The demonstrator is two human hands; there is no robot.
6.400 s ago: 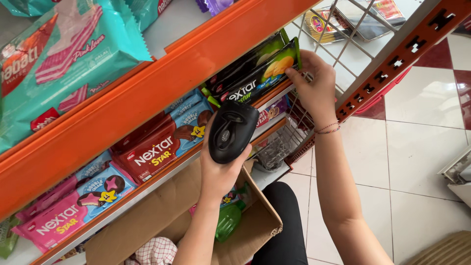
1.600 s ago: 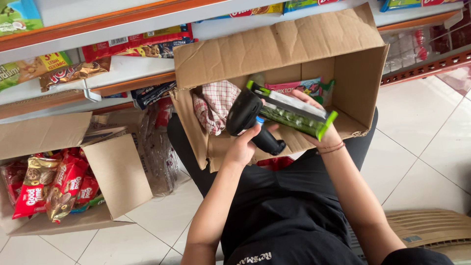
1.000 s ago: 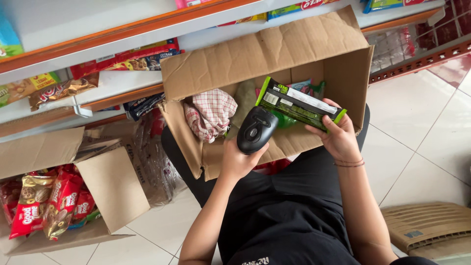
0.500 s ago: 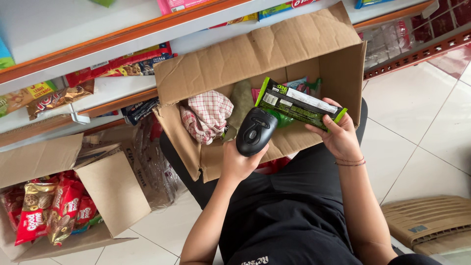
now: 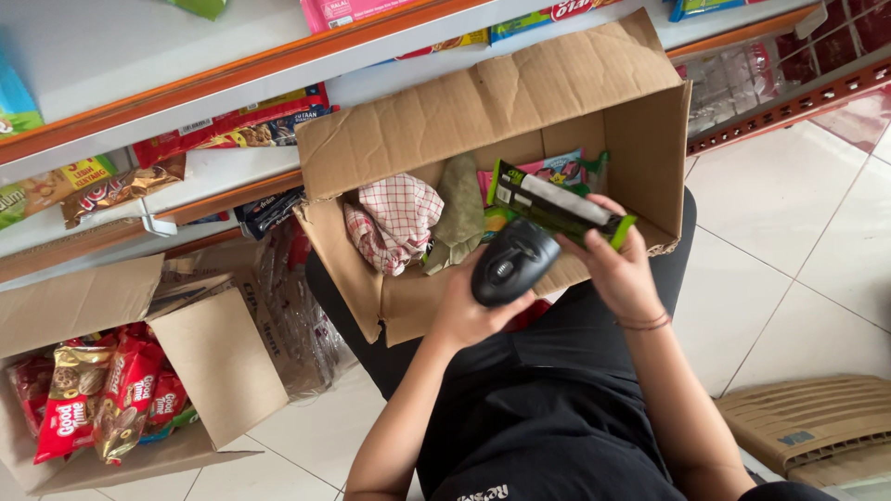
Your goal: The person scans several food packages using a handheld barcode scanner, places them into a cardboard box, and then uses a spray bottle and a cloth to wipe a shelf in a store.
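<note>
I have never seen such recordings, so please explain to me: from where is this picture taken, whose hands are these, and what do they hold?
A camera on a person's head looks down at their own two bare hands. The left hand holds a black handheld scanner. The right hand holds a long green and black snack packet. An open cardboard box rests on the lap, with a checked cloth inside. On the tiled floor a second box holds red snack packets. Shelves stand behind.

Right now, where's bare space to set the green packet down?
Bare white floor tiles right of the open brown cardboard box on the lap. That box is crowded: checked cloth, packets. The floor box with red snack bags is full. The left hand holds the black scanner; the right hand holds the long green packet.
</note>
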